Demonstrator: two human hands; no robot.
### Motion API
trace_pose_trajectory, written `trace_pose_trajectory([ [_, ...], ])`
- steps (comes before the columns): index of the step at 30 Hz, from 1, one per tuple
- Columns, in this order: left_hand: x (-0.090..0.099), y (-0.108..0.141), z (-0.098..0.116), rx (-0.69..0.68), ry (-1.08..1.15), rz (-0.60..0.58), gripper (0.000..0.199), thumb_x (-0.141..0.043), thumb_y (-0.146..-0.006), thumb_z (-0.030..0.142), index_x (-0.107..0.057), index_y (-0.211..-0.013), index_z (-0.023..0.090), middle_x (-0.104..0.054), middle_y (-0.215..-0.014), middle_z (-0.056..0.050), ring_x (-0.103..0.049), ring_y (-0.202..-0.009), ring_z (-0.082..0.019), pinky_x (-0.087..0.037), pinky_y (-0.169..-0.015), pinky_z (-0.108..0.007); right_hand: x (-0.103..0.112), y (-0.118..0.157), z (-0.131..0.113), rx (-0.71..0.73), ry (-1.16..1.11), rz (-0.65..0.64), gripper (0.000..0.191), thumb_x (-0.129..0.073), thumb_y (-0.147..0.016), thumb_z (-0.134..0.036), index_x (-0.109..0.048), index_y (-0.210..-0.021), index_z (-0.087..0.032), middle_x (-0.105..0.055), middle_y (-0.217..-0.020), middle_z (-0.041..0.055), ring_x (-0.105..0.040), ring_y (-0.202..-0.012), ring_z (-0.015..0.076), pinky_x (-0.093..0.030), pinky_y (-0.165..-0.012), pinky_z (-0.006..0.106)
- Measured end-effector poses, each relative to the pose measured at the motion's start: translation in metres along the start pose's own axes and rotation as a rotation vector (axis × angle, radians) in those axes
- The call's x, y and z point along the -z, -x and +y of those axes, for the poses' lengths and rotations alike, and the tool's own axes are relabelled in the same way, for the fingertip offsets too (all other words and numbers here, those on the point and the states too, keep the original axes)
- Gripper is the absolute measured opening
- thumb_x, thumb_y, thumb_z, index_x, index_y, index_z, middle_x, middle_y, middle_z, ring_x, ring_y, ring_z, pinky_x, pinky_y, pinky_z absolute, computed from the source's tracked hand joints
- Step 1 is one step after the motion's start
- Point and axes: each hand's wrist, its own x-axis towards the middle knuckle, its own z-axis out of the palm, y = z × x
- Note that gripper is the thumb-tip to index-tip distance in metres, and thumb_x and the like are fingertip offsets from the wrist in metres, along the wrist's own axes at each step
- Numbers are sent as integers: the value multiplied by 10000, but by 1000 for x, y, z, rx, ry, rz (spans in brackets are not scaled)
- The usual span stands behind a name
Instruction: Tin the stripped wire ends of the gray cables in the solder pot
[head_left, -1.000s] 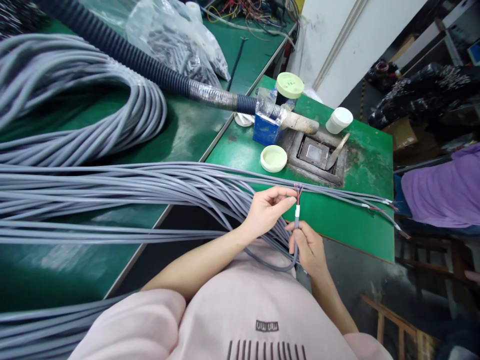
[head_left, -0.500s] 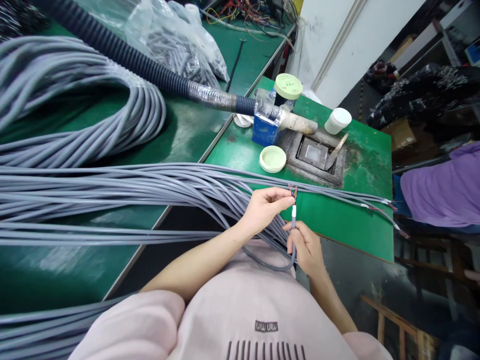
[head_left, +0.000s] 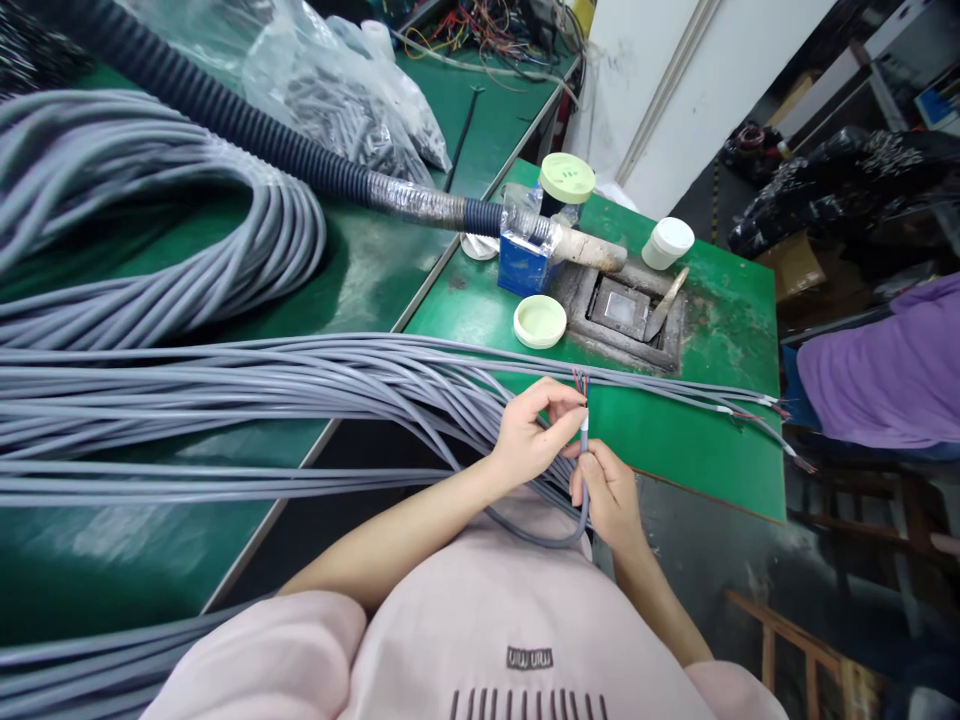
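Upright in front of my body stands the end of a grey cable, with a white band near its top and several thin coloured wires fanning out above. My left hand pinches the cable where the wires leave the white band, thumb and forefinger closed on it. Lower down, my right hand grips the grey jacket between thumb and fingers. Below that hand the cable bends into a loop near my shirt. Behind my hands runs a thick bundle of similar grey cables, some with stripped ends at the right.
On the green bench sit a soldering pot with a scraper across it, a pale green lid, a white jar and a fume hose. Coiled cable lies left. A person in purple is at right.
My left fingers have slid slightly down from the coloured wires to the top of the white band. My right hand keeps its hold on the cable. The view has shifted a little.
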Motion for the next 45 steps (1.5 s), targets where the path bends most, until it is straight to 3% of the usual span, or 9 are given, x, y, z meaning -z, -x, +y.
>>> trace_pose_trajectory([
  [3,0,-1,0,-45,-73,-9,115,-725,-776,264,-683,-843,180,-599,-742,-9,-534,-657,-108,-442,-635,-237,0,0,-4,10,49,2,306,-370,-1006,-390,-603,-983,-193,-511,-505,-66,-494,-462,110,-394,-543,240],
  [8,-4,-5,2,201,144,45,199,-765,-734,277,-614,-786,160,-573,-679,25,-494,-596,-76,-418,-580,-198,-3,0,-8,29,83,5,297,-371,-1003,-373,-607,-972,-195,-510,-511,-66,-495,-459,104,-395,-534,229],
  [15,-6,-8,4,527,508,-28,223,-779,-683,247,-584,-726,146,-594,-598,35,-514,-497,-56,-422,-517,-174,-3,2,-4,31,46,-21,297,-374,-1004,-374,-610,-998,-194,-510,-510,-65,-491,-457,108,-390,-527,234],
  [22,-7,-10,3,537,481,-8,191,-740,-667,206,-561,-709,155,-589,-597,43,-510,-481,-59,-420,-506,-183,-4,4,-4,32,88,-32,288,-376,-1002,-360,-615,-1013,-200,-517,-523,-62,-496,-466,107,-388,-531,235],
  [28,-2,-11,6,271,190,-7,163,-760,-692,228,-623,-733,150,-548,-622,39,-467,-558,-60,-387,-551,-183,-2,1,-8,22,114,-15,288,-372,-1000,-353,-614,-986,-196,-500,-500,-68,-488,-448,105,-396,-524,230],
  [36,9,-12,11,94,36,-78,107,-718,-771,267,-686,-815,174,-612,-746,-9,-523,-624,-102,-428,-601,-230,-2,-2,-8,7,118,-26,296,-402,-987,-374,-634,-959,-192,-500,-487,-64,-492,-441,103,-403,-519,231],
  [39,13,-12,10,-123,-171,-142,62,-704,-802,250,-726,-842,208,-683,-783,-37,-601,-707,-146,-464,-700,-286,2,-7,-8,-66,-113,-43,316,-467,-953,-456,-621,-1025,-190,-521,-491,-59,-500,-437,116,-425,-498,244],
  [42,13,-8,8,-314,-275,-265,93,-687,-815,208,-749,-873,247,-732,-835,-49,-648,-777,-170,-465,-770,-330,9,-18,-13,-111,-425,-84,460,-520,-885,-578,-586,-1131,-195,-539,-521,-54,-468,-399,121,-424,-424,259],
  [45,8,-2,5,-357,-254,-251,87,-704,-804,214,-760,-851,263,-713,-761,-39,-636,-729,-157,-461,-728,-321,12,-30,-21,-109,-525,-61,464,-581,-845,-573,-629,-1096,-185,-468,-457,-74,-380,-349,104,-372,-369,249],
])
